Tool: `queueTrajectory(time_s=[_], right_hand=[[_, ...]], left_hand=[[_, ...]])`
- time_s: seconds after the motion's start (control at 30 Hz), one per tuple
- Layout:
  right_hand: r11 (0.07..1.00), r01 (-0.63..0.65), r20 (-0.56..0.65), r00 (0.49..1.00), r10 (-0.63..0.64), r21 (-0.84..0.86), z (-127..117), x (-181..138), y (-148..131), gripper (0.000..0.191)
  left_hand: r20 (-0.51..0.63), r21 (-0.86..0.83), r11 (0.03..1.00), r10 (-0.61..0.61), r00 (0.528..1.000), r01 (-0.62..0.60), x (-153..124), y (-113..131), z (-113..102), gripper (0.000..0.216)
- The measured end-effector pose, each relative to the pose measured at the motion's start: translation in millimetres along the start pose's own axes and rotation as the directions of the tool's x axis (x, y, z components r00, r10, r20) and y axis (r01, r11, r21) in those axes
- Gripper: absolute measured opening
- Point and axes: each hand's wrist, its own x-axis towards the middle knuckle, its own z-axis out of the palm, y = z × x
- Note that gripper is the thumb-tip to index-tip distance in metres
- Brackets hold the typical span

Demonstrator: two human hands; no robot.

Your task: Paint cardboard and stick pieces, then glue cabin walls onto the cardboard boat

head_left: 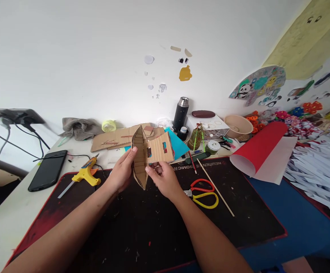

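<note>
I hold a small cardboard model (150, 153), made of corrugated brown pieces, above the black desk mat (142, 227). My left hand (122, 170) grips its pointed upright panel from the left, fingers wrapped round the edge. My right hand (163, 178) pinches the lower edge of the flat piece with small coloured windows, from below. Both hands are closed on the model. It hangs a little above the mat.
A yellow glue gun (85, 173) and a black phone (48, 170) lie to the left. Red and yellow scissors (203, 192) and a thin wooden stick (214, 186) lie right of my hands. Cardboard sheets (116, 139), a black flask (181, 113), a rolled red paper (260, 146) and white paper strips (318, 167) crowd the back and right.
</note>
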Motion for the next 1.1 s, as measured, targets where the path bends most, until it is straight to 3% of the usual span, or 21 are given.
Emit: queueTrajectory(time_s=[0.17, 0.3, 0.4, 0.5, 0.6, 0.73, 0.97, 1.1], right_hand=[[0.992, -0.018, 0.058, 0.998, 0.011, 0.124, -2.0, 0.4, -1.2, 0.029], [0.966, -0.030, 0.046, 0.999, 0.019, 0.257, -9.2, 4.9, -3.7, 0.052], [0.952, -0.055, 0.114, 0.993, 0.022, 0.301, -13.4, 5.9, -5.7, 0.075], [0.949, -0.071, 0.185, 0.983, 0.014, 0.308, -13.4, 5.3, -5.4, 0.088], [0.949, -0.068, 0.174, 0.985, 0.015, 0.307, -11.8, 5.4, -3.5, 0.089], [0.970, -0.010, 0.114, 0.993, -0.018, 0.243, -10.4, 5.6, -2.2, 0.081], [0.976, -0.012, 0.118, 0.993, -0.014, 0.216, -5.4, 1.8, -2.7, 0.085], [0.974, -0.058, 0.131, 0.991, 0.030, 0.219, -5.4, 0.5, -3.6, 0.083]], left_hand=[[-0.050, -0.021, 0.992, -0.124, 0.991, 0.123, 8.6, 9.6, -11.4, 0.071], [0.010, 0.003, 0.980, -0.201, 0.980, 0.201, 15.1, 13.0, -24.8, 0.074], [0.059, 0.046, 0.983, -0.180, 0.982, 0.177, 17.4, 12.3, -31.4, 0.067], [0.031, 0.062, 0.990, -0.132, 0.991, 0.130, 17.8, 10.4, -34.0, 0.058], [0.028, 0.079, 0.976, -0.205, 0.978, 0.202, 17.4, 9.6, -34.2, 0.055], [0.132, 0.100, 0.906, -0.422, 0.897, 0.411, 15.8, 11.0, -31.9, 0.057], [0.098, 0.035, 0.904, -0.427, 0.899, 0.426, 15.3, 11.3, -27.1, 0.050], [0.155, 0.034, 0.891, -0.452, 0.878, 0.453, 17.6, 10.4, -30.6, 0.049]])
